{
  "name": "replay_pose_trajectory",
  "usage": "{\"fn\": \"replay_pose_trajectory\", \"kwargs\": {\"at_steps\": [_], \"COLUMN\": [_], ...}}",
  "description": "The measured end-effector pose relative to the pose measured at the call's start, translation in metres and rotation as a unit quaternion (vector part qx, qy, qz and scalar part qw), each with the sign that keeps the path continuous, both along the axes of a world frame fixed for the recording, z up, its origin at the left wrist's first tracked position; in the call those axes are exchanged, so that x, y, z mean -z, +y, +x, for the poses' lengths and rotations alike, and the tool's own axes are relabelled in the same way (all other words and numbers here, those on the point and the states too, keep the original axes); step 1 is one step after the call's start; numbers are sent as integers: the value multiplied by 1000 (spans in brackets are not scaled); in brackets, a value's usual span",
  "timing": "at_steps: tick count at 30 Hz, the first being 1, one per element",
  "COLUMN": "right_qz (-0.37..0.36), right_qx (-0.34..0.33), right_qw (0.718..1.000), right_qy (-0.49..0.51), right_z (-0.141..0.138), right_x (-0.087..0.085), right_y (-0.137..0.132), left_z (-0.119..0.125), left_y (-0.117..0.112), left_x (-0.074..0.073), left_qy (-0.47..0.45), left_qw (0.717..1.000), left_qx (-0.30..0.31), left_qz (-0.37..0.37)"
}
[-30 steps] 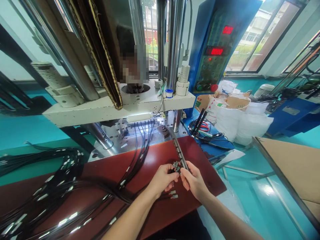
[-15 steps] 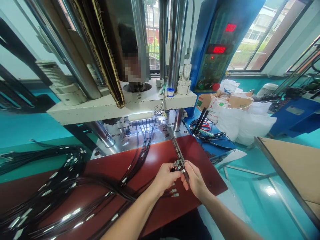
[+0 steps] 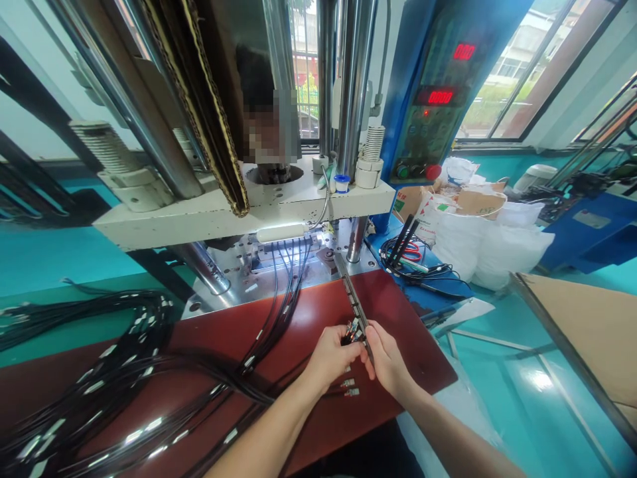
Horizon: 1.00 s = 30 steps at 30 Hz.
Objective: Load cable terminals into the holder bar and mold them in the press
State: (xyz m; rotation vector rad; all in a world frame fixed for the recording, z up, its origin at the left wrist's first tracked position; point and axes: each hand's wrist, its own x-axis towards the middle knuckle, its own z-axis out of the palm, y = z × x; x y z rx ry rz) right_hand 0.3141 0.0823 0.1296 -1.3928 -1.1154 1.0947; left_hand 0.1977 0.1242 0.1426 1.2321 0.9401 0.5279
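The slotted metal bar (image 3: 352, 292) is located over the right part of the red-brown tabletop (image 3: 415, 348). Its long axis runs from the near end, at the hands, away from the person and slightly left, crossing the far edge of the tabletop near the far right corner. The far end overlaps the metal bed (image 3: 209, 302) of the press in view; whether it rests there or is raised cannot be told.

Right hand (image 3: 385, 358): thumb and fingers pinch the near end of the bar from its right side. This hand is the nearer of the two to the bar.

Left hand (image 3: 331, 355): thumb and fingers pinch a cluster of small cable connectors (image 3: 353, 330) against the left side of the bar, close to its near end. The fingertips of both hands lie just beside each other. Whether any connector sits in a slot is too small to tell.

Loose connectors (image 3: 352, 392) lie on the tabletop below the left hand, towards the near edge. Black cables (image 3: 199, 368) spread over the left part of the tabletop; a separate group of thin cables (image 3: 287, 279) crosses the far edge, left of the bar, and leads under the white platen (image 3: 308, 218)
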Motion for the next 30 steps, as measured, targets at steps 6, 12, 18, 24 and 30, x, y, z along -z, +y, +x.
{"fn": "replay_pose_trajectory", "kwargs": {"at_steps": [6, 12, 18, 24, 30], "right_qz": [4, 12, 18, 11, 5], "right_qx": [12, 18, 13, 2, -8], "right_qw": [998, 997, 994, 995, 996], "right_qy": [57, 74, 106, 100, 92], "right_z": [2, 3, 3, 5, 6], "right_x": [0, 0, -2, -1, 4], "right_y": [-2, -3, -3, -6, -6], "left_z": [-17, -18, -14, -15, -15], "left_y": [10, 8, 3, 5, 8], "left_x": [-14, -12, -15, -17, -16], "left_qy": [-76, -90, -56, 2, 13], "left_qw": [997, 995, 997, 991, 993], "left_qx": [0, -33, -58, 28, 34], "left_qz": [8, -37, 18, 134, 109]}}
